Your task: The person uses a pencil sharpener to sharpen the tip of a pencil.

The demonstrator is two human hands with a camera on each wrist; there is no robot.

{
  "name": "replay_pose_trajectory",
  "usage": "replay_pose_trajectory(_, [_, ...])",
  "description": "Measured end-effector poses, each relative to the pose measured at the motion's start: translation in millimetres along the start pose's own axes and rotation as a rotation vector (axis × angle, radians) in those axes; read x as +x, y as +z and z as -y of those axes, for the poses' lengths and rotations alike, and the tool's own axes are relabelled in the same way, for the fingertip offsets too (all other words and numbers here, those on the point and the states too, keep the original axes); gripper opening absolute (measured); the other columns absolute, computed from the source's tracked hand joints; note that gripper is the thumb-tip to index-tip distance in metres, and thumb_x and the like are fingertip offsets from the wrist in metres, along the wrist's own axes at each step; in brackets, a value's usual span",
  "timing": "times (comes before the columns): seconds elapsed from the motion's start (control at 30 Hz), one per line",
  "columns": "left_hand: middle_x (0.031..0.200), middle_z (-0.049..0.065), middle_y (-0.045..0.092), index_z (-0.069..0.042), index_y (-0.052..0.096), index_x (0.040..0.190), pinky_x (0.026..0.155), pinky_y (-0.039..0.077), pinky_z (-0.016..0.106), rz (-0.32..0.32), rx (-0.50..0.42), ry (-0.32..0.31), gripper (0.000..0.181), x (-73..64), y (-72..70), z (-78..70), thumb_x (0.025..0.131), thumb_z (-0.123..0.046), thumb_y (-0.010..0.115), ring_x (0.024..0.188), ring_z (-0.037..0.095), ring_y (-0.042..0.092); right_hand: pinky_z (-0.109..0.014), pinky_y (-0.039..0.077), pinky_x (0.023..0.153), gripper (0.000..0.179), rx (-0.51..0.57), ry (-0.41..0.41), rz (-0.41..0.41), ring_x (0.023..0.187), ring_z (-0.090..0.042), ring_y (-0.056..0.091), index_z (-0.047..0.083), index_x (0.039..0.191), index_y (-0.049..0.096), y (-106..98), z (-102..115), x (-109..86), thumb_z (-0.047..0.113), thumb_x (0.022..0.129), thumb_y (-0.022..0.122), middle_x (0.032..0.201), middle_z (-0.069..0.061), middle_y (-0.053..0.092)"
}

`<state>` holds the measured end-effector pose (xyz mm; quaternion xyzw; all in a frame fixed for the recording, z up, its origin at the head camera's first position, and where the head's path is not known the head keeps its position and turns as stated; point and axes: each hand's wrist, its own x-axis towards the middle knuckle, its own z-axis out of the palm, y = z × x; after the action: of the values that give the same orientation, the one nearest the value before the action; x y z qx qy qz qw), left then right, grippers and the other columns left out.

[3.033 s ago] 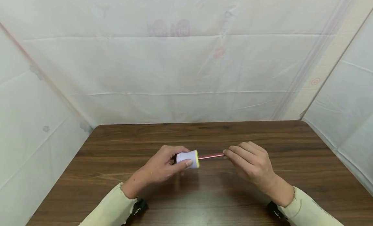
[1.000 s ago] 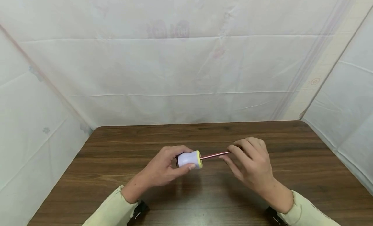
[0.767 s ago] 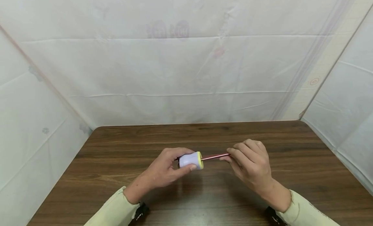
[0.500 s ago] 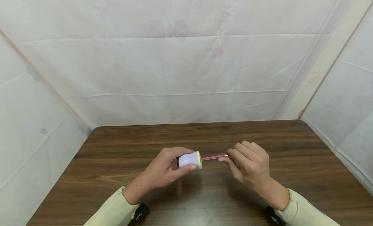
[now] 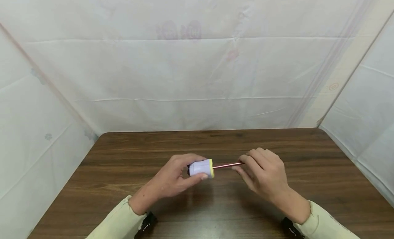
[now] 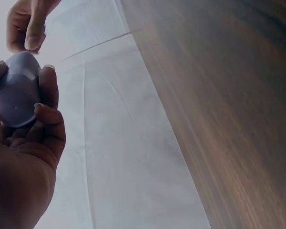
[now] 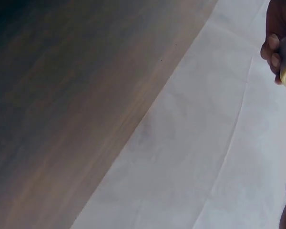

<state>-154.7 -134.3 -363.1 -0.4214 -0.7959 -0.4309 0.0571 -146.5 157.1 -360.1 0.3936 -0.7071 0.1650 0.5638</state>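
stick (image 5: pixel 227 165) right of cylinder (image 5: pixel 200 166)

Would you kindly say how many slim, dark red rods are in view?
1: the dark red rod runs from the yellow-rimmed lavender device in the left hand to the right hand, which holds it. Any inside the device would be hidden.

Draped booth (image 5: pixel 366 109), pale printed sheets (image 5: pixel 184 71) on three sides, wood-grain table (image 5: pixel 138 146)
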Motion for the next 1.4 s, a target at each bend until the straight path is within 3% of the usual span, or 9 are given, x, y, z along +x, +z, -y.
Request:
replay_pose_trajectory(0.2, [0.108,-0.002,0.073,-0.011,0.071,0.125,0.066,0.059,0.032,-0.023,-0.022,0.039,0.027,2.3,4.4,-2.0,0.099,-0.017,0.077,0.085,0.008,0.065,-0.043,0.036,0.067,0.04,-0.036,-0.059,-0.287,0.065,-0.03,0.051,0.002,0.077,0.072,10,2,8.4,0.029,0.106,0.069,0.074,-0.014,0.063])
replay_pose_trajectory(0.33, [0.109,-0.004,0.073,-0.013,0.071,0.125,0.067,0.059,0.03,-0.024,-0.029,0.044,0.028,1.5,4.9,-4.4,0.099,-0.017,0.078,0.086,0.008,0.065,-0.041,0.034,0.068,0.039,-0.001,-0.086,-0.344,0.064,-0.029,0.049,0.0,0.074,0.074,13,2,5.4,0.026,0.103,0.073,0.068,-0.011,0.06])
replay_pose_trajectory(0.53, [0.107,-0.004,0.073,-0.012,0.071,0.126,0.064,0.06,0.033,-0.024,-0.013,0.049,0.028,-1.8,4.5,-3.7,0.099,-0.017,0.078,0.085,0.007,0.064,-0.036,0.033,0.062,0.041,0.034,-0.077,-0.268,0.057,-0.024,0.051,-0.001,0.073,0.074,13,3,5.2,0.026,0.103,0.072,0.065,-0.005,0.061])
replay_pose_trajectory(0.83, [0.105,-0.008,0.07,-0.016,0.07,0.127,0.065,0.055,0.022,-0.009,0.055,0.07,0.029,-2.0,0.8,-5.6,0.1,-0.024,0.078,0.084,0.006,0.062,-0.019,0.023,0.043,0.049,0.07,-0.035,-0.088,0.05,-0.006,0.031,0.008,0.067,0.064,6,5,3.1,0.032,0.11,0.06,0.062,0.003,0.045])
replay_pose_trajectory(0.97, [0.104,-0.008,0.07,-0.016,0.07,0.127,0.064,0.056,0.026,0.0,0.075,0.078,0.03,-0.6,-1.3,-6.4,0.101,-0.027,0.077,0.084,0.005,0.062,-0.018,0.025,0.042,0.05,0.05,-0.027,0.006,0.051,-0.004,0.029,0.01,0.07,0.062,2,4,1.4,0.036,0.112,0.056,0.063,0.005,0.04])
replay_pose_trajectory(1.1, [0.106,-0.007,0.071,-0.015,0.07,0.126,0.063,0.057,0.029,-0.008,0.074,0.065,0.029,0.4,-1.6,-5.9,0.1,-0.027,0.077,0.085,0.006,0.063,-0.022,0.037,0.044,0.041,0.054,-0.038,0.058,0.053,-0.009,0.042,0.004,0.081,0.07,-4,2,2.3,0.031,0.11,0.059,0.07,0.0,0.053])
replay_pose_trajectory(1.2, [0.108,-0.006,0.072,-0.014,0.071,0.126,0.064,0.058,0.029,-0.016,0.044,0.052,0.029,0.8,-0.7,-5.6,0.099,-0.023,0.078,0.085,0.007,0.063,-0.031,0.045,0.048,0.035,0.055,-0.074,0.002,0.058,-0.018,0.053,0.0,0.087,0.073,-5,-1,6.3,0.024,0.109,0.061,0.078,-0.007,0.063])
replay_pose_trajectory(1.4, [0.107,-0.003,0.073,-0.013,0.071,0.125,0.064,0.059,0.032,-0.026,-0.016,0.076,0.027,2.0,2.4,-6.4,0.099,-0.016,0.078,0.086,0.008,0.064,-0.04,0.039,0.063,0.028,-0.024,-0.152,-0.319,0.06,-0.027,0.051,0.002,0.084,0.077,5,-2,12.5,0.021,0.103,0.073,0.071,-0.013,0.064])
